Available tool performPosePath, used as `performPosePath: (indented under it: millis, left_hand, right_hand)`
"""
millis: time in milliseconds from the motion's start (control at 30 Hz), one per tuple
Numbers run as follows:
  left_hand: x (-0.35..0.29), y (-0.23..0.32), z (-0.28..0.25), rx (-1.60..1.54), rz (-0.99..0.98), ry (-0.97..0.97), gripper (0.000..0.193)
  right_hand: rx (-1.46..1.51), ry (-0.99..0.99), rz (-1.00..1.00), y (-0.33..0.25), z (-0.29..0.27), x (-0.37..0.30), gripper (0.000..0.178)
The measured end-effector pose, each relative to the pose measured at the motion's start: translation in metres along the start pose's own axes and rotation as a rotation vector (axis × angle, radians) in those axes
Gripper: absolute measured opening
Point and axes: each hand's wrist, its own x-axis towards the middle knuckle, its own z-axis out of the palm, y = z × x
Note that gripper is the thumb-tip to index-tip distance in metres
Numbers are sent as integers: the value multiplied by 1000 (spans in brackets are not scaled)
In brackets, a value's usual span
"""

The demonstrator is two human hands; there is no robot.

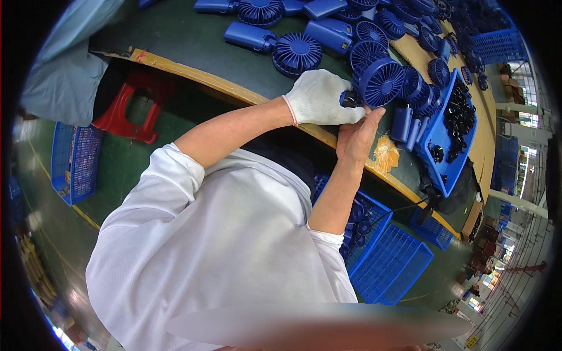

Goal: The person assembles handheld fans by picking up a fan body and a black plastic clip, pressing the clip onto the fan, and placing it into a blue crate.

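White-gloved left hand is gripping a blue-and-black fan part, seemingly steadying it for the open, bare right hand

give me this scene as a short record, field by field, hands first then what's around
left hand: in white fabric glove, curled around small dark part
right hand: bare, fingers extended beside the glove; grip unclear
nearest fan: round ribbed blue plastic fan head; whether held, unclear
bench: dark green top, yellowish edge, more blue fans
tray: blue plastic tray on bench, right side, holding small black parts
below bench: blue plastic mesh crate
floor, left: red plastic stool
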Motion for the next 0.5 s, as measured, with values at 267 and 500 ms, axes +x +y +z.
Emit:
performPosePath:
  millis: [267,500]
  left_hand:
    - [1,-14,0,53,291,-180,26]
    - [1,-20,1,-71,269,-136,28]
  right_hand:
    - [-6,-212,-54,-8,-2,5,81]
    - [-77,-112,-58,-17,24,3,68]
